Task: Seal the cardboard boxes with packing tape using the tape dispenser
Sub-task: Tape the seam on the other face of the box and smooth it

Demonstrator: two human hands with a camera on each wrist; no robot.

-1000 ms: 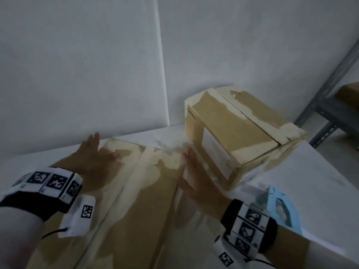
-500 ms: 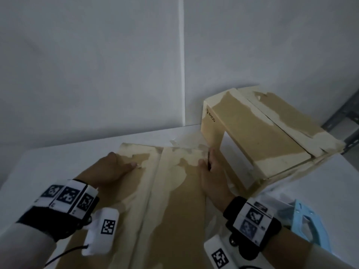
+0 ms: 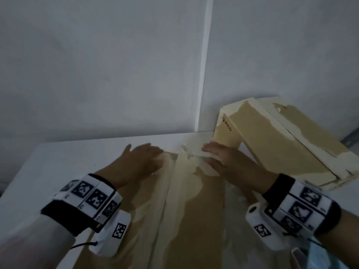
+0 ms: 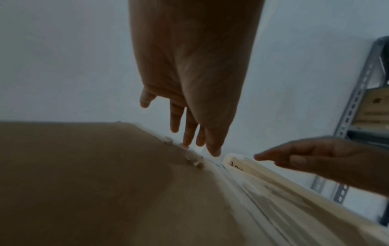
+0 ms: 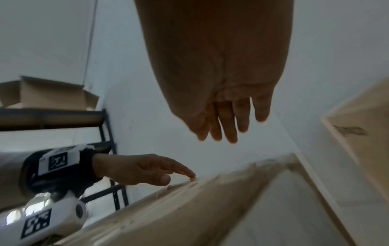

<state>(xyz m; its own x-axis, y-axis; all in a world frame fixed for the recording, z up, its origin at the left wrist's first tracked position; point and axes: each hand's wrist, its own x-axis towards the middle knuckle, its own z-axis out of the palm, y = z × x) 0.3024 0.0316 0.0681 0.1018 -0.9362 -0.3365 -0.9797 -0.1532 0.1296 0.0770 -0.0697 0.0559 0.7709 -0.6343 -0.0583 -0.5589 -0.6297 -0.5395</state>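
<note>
A large cardboard box lies in front of me, its two top flaps meeting in a seam down the middle. My left hand lies flat with straight fingers on the far end of the left flap. My right hand lies flat on the far end of the right flap, next to crumpled clear tape. In the right wrist view the left hand touches the box's far edge with a fingertip. A second taped box stands tilted at the right. Part of the light-blue tape dispenser shows at the bottom right.
The boxes rest on a white table pushed against a white wall corner. A grey metal shelf upright stands to the right. Another shelf with an open cardboard box shows on the left of the right wrist view.
Both hands have slid forward along the box top to its far edge. The right hand has left the gap beside the second box and now lies flat on the right flap.
</note>
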